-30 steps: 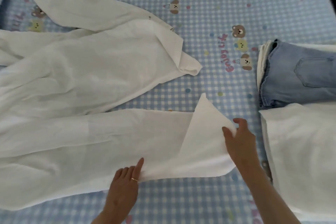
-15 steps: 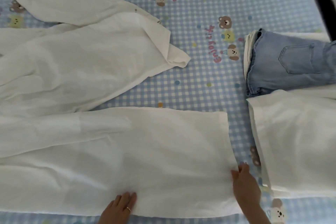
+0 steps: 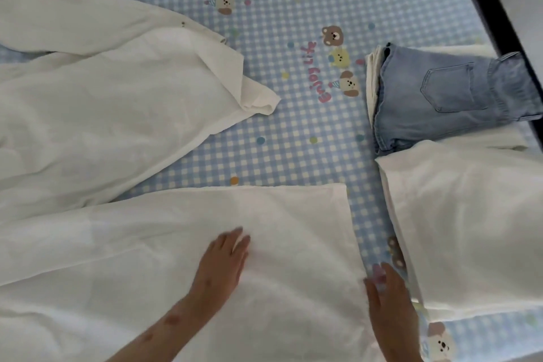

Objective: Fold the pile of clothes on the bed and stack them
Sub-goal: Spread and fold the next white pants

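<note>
Roughly midway, by my estimate: the bed (image 3: 308, 141) with its blue checked sheet carried both finished and unfinished work. Largest item was the white garment (image 3: 182, 258) spread flat along the near edge, unfolded, its squared end just beside the right hand. Behind it, at left, a second white garment (image 3: 111, 103) lay rumpled and untouched, well apart from the stack. At right, a folded white piece (image 3: 470, 229) sat done, with folded jeans (image 3: 440, 103) just behind it, resting on another folded white layer; whether these two touched could not be told. Left hand (image 3: 223, 261) lay flat on the near garment, fingers straight, pressing the cloth. Right hand (image 3: 388, 300) rested at the garment's end edge, fingers extended; any pinch on the hem could not be told. Remaining, judged: fold both white garments, then stack.
</note>
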